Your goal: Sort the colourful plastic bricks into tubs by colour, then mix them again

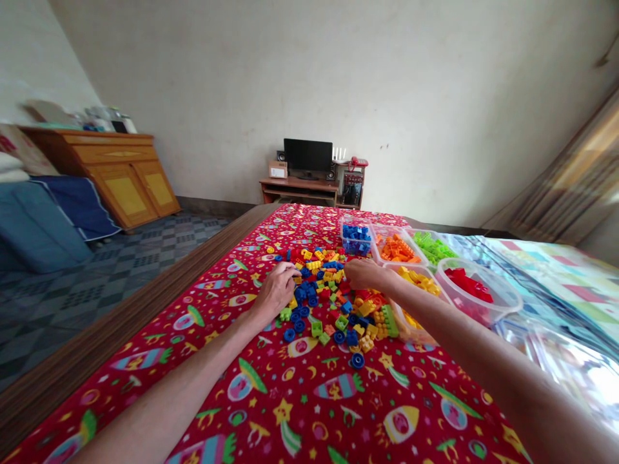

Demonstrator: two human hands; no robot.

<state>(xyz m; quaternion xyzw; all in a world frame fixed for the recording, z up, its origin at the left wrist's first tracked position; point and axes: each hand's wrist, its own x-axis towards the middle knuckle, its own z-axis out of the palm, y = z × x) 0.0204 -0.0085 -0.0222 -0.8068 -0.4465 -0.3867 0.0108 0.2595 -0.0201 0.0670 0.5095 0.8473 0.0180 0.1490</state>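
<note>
A mixed pile of plastic building blocks (313, 293) in blue, yellow, green, orange and red lies on a red patterned cloth (213, 374). At the pile's left edge is my left hand (279, 287), fingers loosely stretched and slightly bent over blue and yellow blocks, with no block visibly gripped. My right hand (362, 274) is closed at the pile's right side, near the clear boxes. Its fingertips are turned away, so anything in them is hidden. Blue wheel-like pieces (357, 361) lie at the pile's near edge.
Clear boxes right of the pile hold sorted blocks: a blue box (356, 240), an orange box (397, 248), a green box (434, 246) and a yellow box (418, 283). A round tub (471, 290) holds red ones. Clear plastic (565, 354) lies at right. A monitor (308, 156) stands beyond.
</note>
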